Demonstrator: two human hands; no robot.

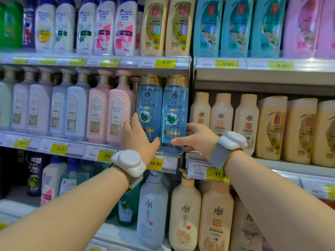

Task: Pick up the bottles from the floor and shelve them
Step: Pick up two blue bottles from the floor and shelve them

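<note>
Bottles: 2 clear blue bottles with gold caps stand upright side by side at the front edge of the middle shelf [168, 161], at the right end of the left bay. The left blue bottle [149, 105] and the right blue bottle [175, 109] touch or nearly touch along their sides; both labels face outward.

Left hand [136, 137]: placed against the lower left part of the left blue bottle. The thumb lies across the front of that bottle near its base; the forefinger points up along its left edge, between it and the neighbouring pink bottle [118, 107]. The remaining fingers are hidden behind the hand. The hand is cupped loosely around the bottle side, not clenched; whether it presses firmly cannot be told.

Right hand [198, 137]: placed at the lower right side of the right blue bottle. The thumb reaches left across the front near the base; the fingers curl round the right flank and go behind it. The hand wraps the bottle in a partial hold.

The 2 thumbs point toward each other, close but apart, in front of the bottle bases.

Each wrist carries a white device on a strap: left wrist device [129, 161], right wrist device [232, 140].

A yellow price tag [155, 163] reading 19.90 sits on the shelf rail below the blue bottles.
</note>
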